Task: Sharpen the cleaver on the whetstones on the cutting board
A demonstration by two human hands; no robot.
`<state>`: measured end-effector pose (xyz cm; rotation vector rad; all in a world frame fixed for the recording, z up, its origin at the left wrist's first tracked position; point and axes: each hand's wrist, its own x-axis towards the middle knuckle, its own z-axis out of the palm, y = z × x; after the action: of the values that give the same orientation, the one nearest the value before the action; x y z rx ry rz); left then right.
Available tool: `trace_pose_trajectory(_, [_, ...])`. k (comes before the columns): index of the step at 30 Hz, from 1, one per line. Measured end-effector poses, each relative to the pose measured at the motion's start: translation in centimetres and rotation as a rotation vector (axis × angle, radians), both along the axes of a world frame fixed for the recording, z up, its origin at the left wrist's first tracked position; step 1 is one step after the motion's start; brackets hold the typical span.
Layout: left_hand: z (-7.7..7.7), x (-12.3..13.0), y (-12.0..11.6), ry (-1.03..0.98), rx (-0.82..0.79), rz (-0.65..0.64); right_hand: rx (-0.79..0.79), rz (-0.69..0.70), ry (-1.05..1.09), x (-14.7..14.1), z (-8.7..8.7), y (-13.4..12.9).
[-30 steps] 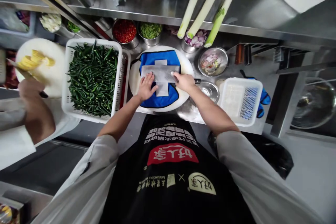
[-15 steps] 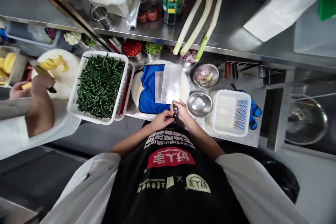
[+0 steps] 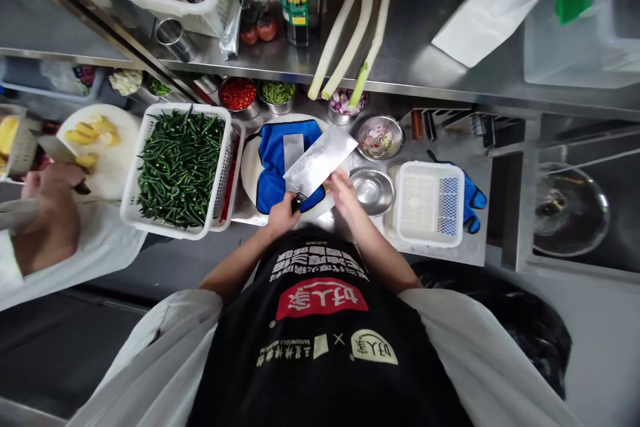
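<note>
My left hand (image 3: 283, 215) is closed around the black handle of a cleaver (image 3: 323, 160). The wide metal blade slants up and to the right over a white round cutting board (image 3: 250, 173). My right hand (image 3: 345, 195) is beside the blade's lower edge with its fingers stretched out; whether the fingertips touch the metal I cannot tell. A blue cloth (image 3: 273, 170) with dark edging lies on the board under the blade. On the cloth rests a flat grey rectangular piece (image 3: 293, 149), partly hidden by the cleaver.
Left stands a white basket of green chilies (image 3: 183, 170); beyond it a co-worker's hand (image 3: 63, 180) holds a knife by cut yellow pieces (image 3: 93, 130). Right are metal bowls (image 3: 373, 192) and a white basket (image 3: 430, 203). Leeks (image 3: 345, 33) overhang the shelf edge above.
The cleaver's handle has passed from my right hand to my left. Its blade has swung from upright to slanting right. My right hand has opened beside the blade. The view has shifted slightly.
</note>
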<state>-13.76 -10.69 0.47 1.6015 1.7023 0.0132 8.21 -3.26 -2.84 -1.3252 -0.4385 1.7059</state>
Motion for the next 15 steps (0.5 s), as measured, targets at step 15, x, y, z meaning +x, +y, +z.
trace_pose_trajectory(15, [-2.2,-8.0,1.5,0.346,-0.024,-0.229,-0.229,0.292,-0.357,-1.1,-2.2,4.8])
